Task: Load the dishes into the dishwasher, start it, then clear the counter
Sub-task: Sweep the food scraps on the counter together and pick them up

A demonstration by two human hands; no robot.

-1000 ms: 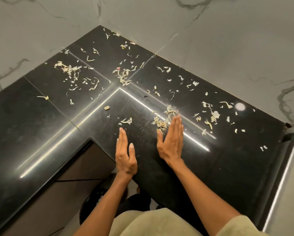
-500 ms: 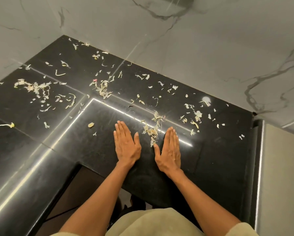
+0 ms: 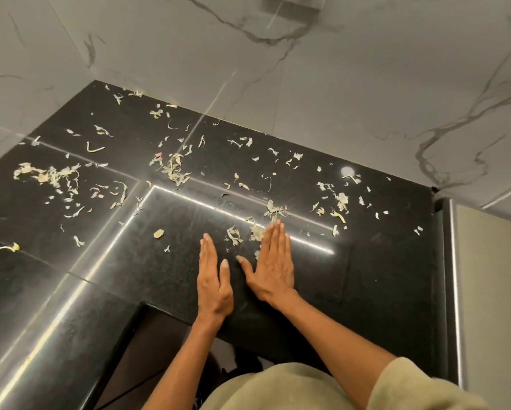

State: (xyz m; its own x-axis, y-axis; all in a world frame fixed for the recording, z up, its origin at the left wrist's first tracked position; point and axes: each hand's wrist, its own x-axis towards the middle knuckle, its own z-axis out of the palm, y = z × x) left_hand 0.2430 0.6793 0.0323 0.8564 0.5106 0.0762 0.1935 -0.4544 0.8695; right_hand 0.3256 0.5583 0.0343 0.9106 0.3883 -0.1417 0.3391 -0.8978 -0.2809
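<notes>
Grey-veined marble wall tiles [image 3: 337, 99] rise behind the surface's far edges. A pale panel [image 3: 491, 291] stands beyond its right edge. A dark cabinet front [image 3: 147, 344] shows below the inner corner.

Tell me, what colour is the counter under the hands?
Shiny black with fine speckles, the counter shows best in the head view, the only one.

Scraps [image 3: 171, 168] are scattered over the corner desk [image 3: 381, 261], mostly toward the walls [image 3: 337, 84] behind it. Near the front edge the left hand [image 3: 212, 279] and right hand [image 3: 273, 264] are laid side by side, a small pile of scraps [image 3: 255, 230] lying at the right fingertips [image 3: 276, 224].
</notes>
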